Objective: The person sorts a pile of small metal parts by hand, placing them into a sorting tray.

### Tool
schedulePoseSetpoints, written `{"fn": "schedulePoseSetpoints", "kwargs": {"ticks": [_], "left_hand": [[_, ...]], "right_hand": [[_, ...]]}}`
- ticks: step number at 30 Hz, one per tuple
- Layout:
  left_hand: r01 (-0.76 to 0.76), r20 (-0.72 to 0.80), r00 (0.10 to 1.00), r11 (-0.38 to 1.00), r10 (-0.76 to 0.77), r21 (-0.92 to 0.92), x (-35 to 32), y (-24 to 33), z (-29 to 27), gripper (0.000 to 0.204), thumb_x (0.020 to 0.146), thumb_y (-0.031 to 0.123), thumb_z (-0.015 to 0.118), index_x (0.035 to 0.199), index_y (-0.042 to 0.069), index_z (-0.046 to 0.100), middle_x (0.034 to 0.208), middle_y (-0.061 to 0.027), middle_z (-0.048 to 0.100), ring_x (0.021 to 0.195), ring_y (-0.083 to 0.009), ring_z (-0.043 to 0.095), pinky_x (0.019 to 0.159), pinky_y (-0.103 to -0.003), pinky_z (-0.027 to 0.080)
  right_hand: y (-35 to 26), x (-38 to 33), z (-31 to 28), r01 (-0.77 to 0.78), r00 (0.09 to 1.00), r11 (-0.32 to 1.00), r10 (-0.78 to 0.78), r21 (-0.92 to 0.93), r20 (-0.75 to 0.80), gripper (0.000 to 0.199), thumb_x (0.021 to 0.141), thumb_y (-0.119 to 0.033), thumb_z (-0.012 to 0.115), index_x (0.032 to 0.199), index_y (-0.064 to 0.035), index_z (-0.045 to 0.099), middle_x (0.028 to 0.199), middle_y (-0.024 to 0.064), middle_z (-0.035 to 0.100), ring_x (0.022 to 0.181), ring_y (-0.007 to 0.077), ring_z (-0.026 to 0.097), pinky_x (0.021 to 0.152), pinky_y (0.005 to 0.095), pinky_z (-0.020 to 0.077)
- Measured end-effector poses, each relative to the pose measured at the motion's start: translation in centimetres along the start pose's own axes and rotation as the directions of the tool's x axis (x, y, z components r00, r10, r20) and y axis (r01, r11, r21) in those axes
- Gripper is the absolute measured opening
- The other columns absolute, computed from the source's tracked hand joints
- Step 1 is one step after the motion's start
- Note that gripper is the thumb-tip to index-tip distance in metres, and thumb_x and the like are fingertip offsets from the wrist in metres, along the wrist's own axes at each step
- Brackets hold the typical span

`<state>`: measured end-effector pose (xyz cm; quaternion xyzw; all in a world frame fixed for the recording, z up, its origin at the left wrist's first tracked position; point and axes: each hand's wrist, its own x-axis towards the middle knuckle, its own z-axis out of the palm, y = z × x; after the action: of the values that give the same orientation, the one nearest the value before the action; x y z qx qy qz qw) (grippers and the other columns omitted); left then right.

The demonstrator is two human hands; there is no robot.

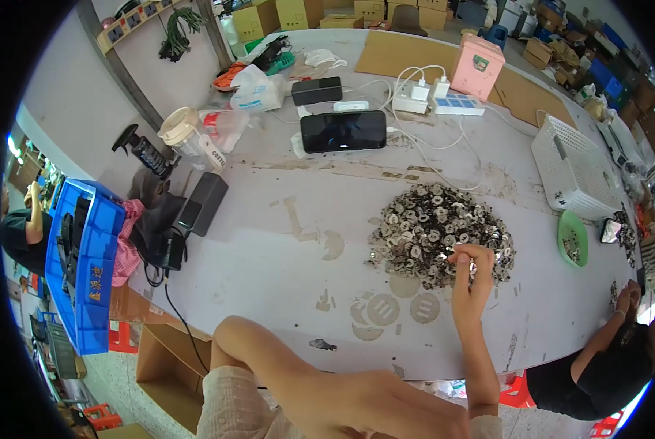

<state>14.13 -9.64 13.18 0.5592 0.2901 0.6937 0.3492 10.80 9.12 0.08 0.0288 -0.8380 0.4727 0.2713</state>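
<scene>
A heap of small round silvery metal parts (415, 227) lies on the right half of the white table. Over its near right side is my right hand (475, 274), thumb and bent forefinger pinched together on what looks like one of the small metal parts. Shiny pieces show through the gap between the fingers. My left forearm lies across the near table edge, its elbow out to the left. My left hand (422, 410) is low in the picture beside my right forearm, with its fingers hidden. Ahead of the heap, a black phone (343, 132) leans tilted with a white cable plugged in.
On the right stand a white basket (572, 168) and a green bowl (573, 241) with small parts. Beyond are a power strip (459, 104) and a pink box (477, 67). A blue crate (86, 293), black case (203, 205) and jar (185, 135) stand left. Another person sits at right.
</scene>
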Motion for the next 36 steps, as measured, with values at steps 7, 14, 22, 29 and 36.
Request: {"fn": "schedulePoseSetpoints", "kwargs": {"ticks": [7,14,22,29,36], "left_hand": [[-0.378,-0.060,0.926,0.913,0.373,-0.153,-1.0,-2.9,0.5,0.016,0.086,0.000,0.054,0.099,-0.007,0.061,0.097,-0.0190,0.060,0.086,-0.0279,0.061,0.072,-0.032,0.048],[-0.135,-0.135,0.985,0.957,0.103,-0.256,-1.8,1.0,-0.8,0.014,0.085,0.001,0.057,0.091,-0.008,0.065,0.094,-0.0221,0.061,0.078,-0.0273,0.063,0.067,-0.031,0.051],[-0.094,-0.305,0.952,0.975,0.029,-0.200,-2.3,3.3,0.7,0.037,0.091,0.023,0.050,0.084,-0.009,0.067,0.083,-0.0241,0.063,0.076,-0.0309,0.064,0.068,-0.032,0.054],[0.224,-0.306,0.949,0.849,-0.078,0.478,-8.2,2.3,-2.9,0.019,0.082,0.014,0.060,0.095,0.001,0.061,0.092,-0.0125,0.062,0.081,-0.0267,0.061,0.072,-0.033,0.049],[0.938,-0.736,0.347,-0.210,0.581,0.276,-20.1,-3.0,-14.0,0.023,0.079,0.000,0.049,0.102,0.004,0.047,0.078,-0.0135,0.054,0.068,-0.0313,0.052,0.064,-0.037,0.042]], "right_hand": [[-0.2,-0.3,0.1,0.017,1.000,0.999,-0.017,0.039,0.003,0.010,0.086,-0.001,0.048,0.089,-0.0015,0.057,0.076,0.0070,0.057,0.082,0.0194,0.047,0.075,0.0301,0.0385],[0.0,-0.2,0.2,-0.007,1.000,1.000,0.007,0.026,0.015,0.010,0.085,0.000,0.049,0.089,-0.0019,0.058,0.076,0.0065,0.056,0.082,0.0199,0.047,0.073,0.0306,0.0387],[-0.5,-0.1,0.5,0.040,0.999,0.999,-0.040,-0.016,0.028,0.007,0.084,-0.002,0.052,0.088,-0.0019,0.059,0.075,0.0058,0.057,0.082,0.0205,0.047,0.073,0.0310,0.0391],[-0.5,-0.3,0.4,0.056,0.997,0.998,-0.056,-0.002,0.057,0.008,0.084,-0.002,0.053,0.088,-0.0021,0.059,0.074,0.0061,0.058,0.081,0.0206,0.047,0.071,0.0308,0.0397],[-0.4,-0.8,0.7,0.033,0.996,0.999,-0.035,0.026,0.080,0.009,0.082,0.000,0.053,0.088,-0.0020,0.059,0.074,0.0059,0.058,0.081,0.0207,0.047,0.070,0.0309,0.0398]]}}
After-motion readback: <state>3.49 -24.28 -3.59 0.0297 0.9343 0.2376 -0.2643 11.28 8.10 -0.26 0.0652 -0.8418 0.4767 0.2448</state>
